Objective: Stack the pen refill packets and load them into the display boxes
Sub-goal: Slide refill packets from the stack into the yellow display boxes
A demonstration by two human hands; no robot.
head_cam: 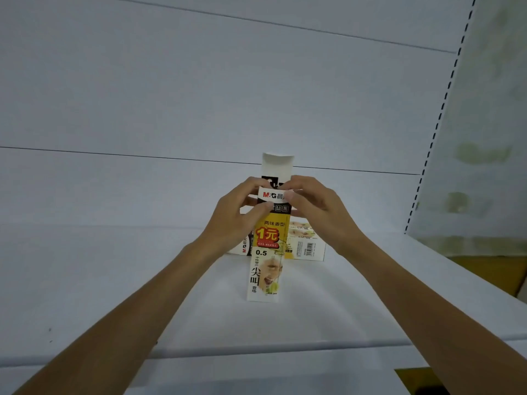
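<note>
A tall narrow display box (266, 260), white with a yellow "1元" gel refill label and black band, stands upright on the white shelf (114, 280). Its white top flap (278, 163) sticks up above my fingers. My left hand (242, 215) grips the box's upper left side, thumb across the front. My right hand (313, 206) pinches the upper right part at the "M&G" strip. Behind it a second box of the same print (306, 243) lies flat on its side. No loose refill packets show.
The shelf's white back panel (199, 95) rises behind the boxes. A slotted upright (439, 115) runs along the right, beside a stained wall (484, 138). The shelf's front edge (256, 352) lies near me; yellow-brown floor (496, 272) shows at right.
</note>
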